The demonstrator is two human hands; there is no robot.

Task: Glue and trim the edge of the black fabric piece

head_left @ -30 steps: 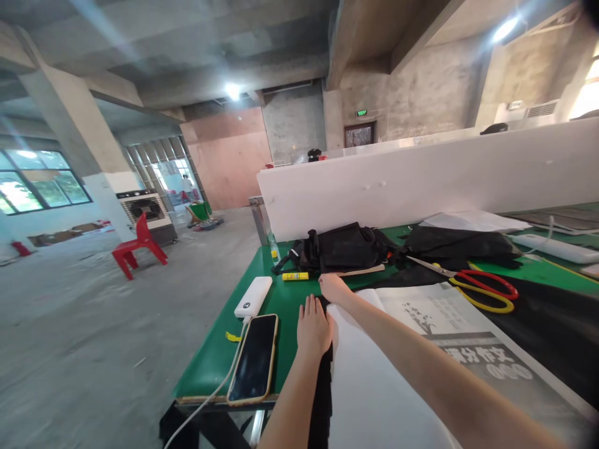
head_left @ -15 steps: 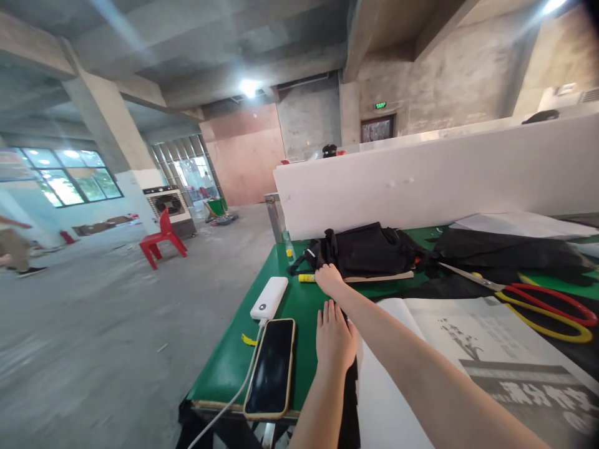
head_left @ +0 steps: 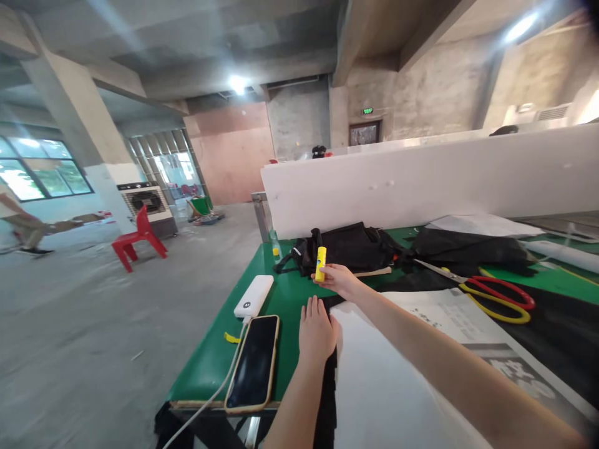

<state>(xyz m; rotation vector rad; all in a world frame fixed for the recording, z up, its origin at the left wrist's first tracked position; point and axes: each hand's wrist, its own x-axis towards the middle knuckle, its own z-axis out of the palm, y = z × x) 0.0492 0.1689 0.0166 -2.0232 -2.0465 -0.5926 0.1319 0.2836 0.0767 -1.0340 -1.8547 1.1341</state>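
Observation:
A yellow glue stick [head_left: 321, 264] is held almost upright, lifted off the table, in the fingers of my right hand [head_left: 340, 280]. My left hand [head_left: 317, 330] lies flat with its fingers stretched out, resting on the green table [head_left: 219, 355] beside the left edge of the white paper [head_left: 374, 374]. Under my right forearm, that paper partly covers a printed sheet [head_left: 510, 368]. Behind the glue stick sits a black bag [head_left: 350, 246], with a thin pale wooden stick [head_left: 374, 272] in front of it.
Left of my left hand lie a phone [head_left: 253, 362] and a white power bank [head_left: 254, 296], joined by a cable. Large scissors [head_left: 500, 299] with red and yellow handles rest at right. A white partition [head_left: 412, 181] stands behind the table. A person [head_left: 25, 224] walks at far left.
My right hand has picked the glue stick up from the table and turned it upright. My left hand stays flat. White paper now hides more of the printed sheet. The view has shifted right.

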